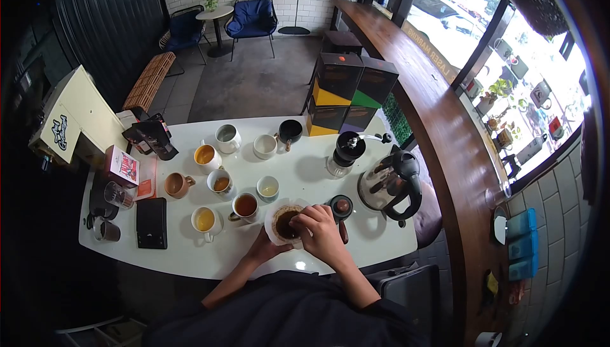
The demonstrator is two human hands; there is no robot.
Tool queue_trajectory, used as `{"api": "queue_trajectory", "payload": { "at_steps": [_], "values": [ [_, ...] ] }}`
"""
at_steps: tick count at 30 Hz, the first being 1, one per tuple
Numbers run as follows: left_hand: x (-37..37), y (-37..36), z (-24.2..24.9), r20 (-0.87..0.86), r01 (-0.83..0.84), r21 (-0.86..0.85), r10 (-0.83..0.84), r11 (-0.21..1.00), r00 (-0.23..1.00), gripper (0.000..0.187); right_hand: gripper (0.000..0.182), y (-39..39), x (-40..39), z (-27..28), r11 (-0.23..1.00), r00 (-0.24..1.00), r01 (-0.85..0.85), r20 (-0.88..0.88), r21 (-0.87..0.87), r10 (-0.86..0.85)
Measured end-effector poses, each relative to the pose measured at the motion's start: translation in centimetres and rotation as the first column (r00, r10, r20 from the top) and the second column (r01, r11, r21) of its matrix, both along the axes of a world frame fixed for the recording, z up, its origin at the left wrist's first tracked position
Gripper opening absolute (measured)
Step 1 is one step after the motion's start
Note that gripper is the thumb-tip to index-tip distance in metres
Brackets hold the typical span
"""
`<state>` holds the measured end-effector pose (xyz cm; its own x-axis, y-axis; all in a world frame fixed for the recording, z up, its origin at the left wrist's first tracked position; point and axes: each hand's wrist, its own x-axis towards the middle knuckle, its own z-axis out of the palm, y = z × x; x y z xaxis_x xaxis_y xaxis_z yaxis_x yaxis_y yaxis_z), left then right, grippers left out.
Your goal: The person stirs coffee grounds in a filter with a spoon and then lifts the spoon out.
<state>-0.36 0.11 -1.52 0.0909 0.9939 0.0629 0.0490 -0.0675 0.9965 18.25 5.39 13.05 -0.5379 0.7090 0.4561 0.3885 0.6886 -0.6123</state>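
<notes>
A white paper coffee filter [274, 227] with dark wet grounds [287, 223] inside is close to my body at the table's front edge. My left hand [270, 246] is wrapped around its lower left side; whatever supports the filter underneath is hidden. Over the filter's right side is my right hand [321, 233], its fingers bunched together above the grounds. I cannot make out what those fingertips hold, if anything. A mug of reddish-brown liquid [244, 206] stands just left of the filter. Right behind my right hand is a dark round-topped object with a brown knob [342, 206].
Several cups, including a brown cup [178, 185] and a black mug [290, 132], cover the white table [305, 175]. A hand coffee grinder [349, 150] and an electric kettle [391, 185] stand right. Dark boxes [343, 86] rise behind; a black flat device [152, 223] lies left.
</notes>
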Motion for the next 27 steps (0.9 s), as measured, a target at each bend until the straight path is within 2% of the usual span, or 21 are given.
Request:
{"api": "queue_trajectory", "payload": {
  "at_steps": [2, 9, 11, 14, 20, 24, 27],
  "values": [
    [0.1, 0.2, 0.0, 0.042, -0.012, 0.017, 0.011, 1.0, 0.999, 0.081, 0.014, 0.0, 0.2, -0.1, 1.0, 1.0, -0.004, 0.03, -0.001, 0.004],
    [0.2, 0.1, 1.0, 0.017, -0.006, -0.015, 0.007, 1.0, 1.0, 0.08, 0.016, 0.0, 0.1, -0.2, 1.0, 1.0, 0.012, 0.01, -0.013, -0.012],
    [0.3, 0.0, 0.9, 0.089, -0.017, -0.003, 0.017, 1.0, 0.996, 0.08, 0.016, -0.1, 0.3, 0.1, 1.0, 0.999, -0.015, 0.044, -0.019, 0.015],
    [0.3, 0.1, 1.7, 0.046, 0.006, -0.034, -0.004, 0.999, 0.999, 0.082, 0.015, -0.1, 0.1, 0.1, 1.0, 1.0, 0.018, 0.008, -0.007, -0.018],
    [0.2, 0.0, 0.3, 0.05, -0.007, -0.022, 0.008, 1.0, 0.999, 0.083, 0.014, 0.1, 0.3, 0.0, 0.999, 0.999, -0.032, 0.026, -0.042, 0.033],
    [0.2, 0.1, 0.3, 0.044, -0.011, 0.002, 0.011, 1.0, 0.999, 0.083, 0.013, 0.0, 0.2, -0.4, 1.0, 1.0, 0.003, 0.02, -0.027, -0.003],
    [0.1, 0.0, 0.2, 0.099, 0.012, -0.039, -0.008, 0.999, 0.995, 0.084, 0.013, -0.1, 0.4, -0.2, 0.999, 0.999, -0.028, 0.04, -0.034, 0.03]
  ]
}}
